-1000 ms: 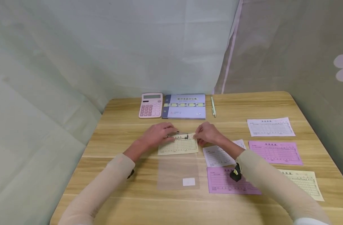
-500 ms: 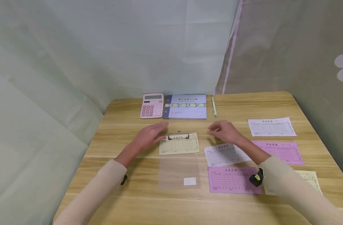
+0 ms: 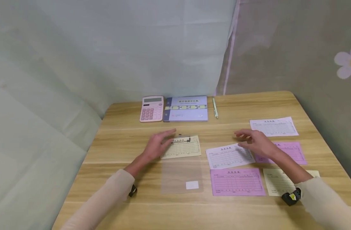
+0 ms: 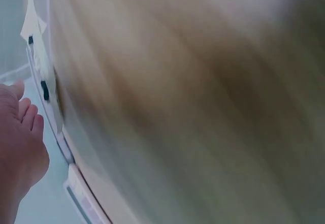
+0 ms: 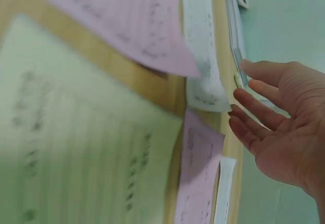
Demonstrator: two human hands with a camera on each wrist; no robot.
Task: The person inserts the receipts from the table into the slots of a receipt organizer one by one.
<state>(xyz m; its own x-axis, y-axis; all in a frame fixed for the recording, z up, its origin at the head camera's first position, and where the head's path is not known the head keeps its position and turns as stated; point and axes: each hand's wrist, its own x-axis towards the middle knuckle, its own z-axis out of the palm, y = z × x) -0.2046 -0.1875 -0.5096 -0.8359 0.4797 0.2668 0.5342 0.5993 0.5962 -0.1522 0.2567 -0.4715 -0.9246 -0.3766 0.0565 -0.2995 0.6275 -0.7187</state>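
1. Loosely, the left hand [image 3: 157, 147] reaches to the centre of the head view, fingers relaxed and thumb well away from the index finger, at the left end of a metal clip [image 3: 181, 139]; whether it touches the clip cannot be told.
2. The right hand [image 3: 259, 144], right of centre, hangs above the upper right corner of a white slip [image 3: 225, 157], its fingers slightly bent and spread apart.
3. Under the clip, a cream slip [image 3: 185, 149] lies across the top of a clear clipboard [image 3: 176, 174] with a small white label [image 3: 191, 185] near its bottom.
4. Toward the lower right, a purple slip [image 3: 236, 182] lies just beside a yellow slip [image 3: 274, 181], which the right forearm partly covers.
5. Higher at the right lie another purple slip [image 3: 294, 152] and another white slip [image 3: 274, 126].
6. Along the top of the wooden surface [image 3: 146, 209] lie a pink calculator [image 3: 152, 109], a blue ledger [image 3: 185, 110] and a pale green pen [image 3: 214, 108].
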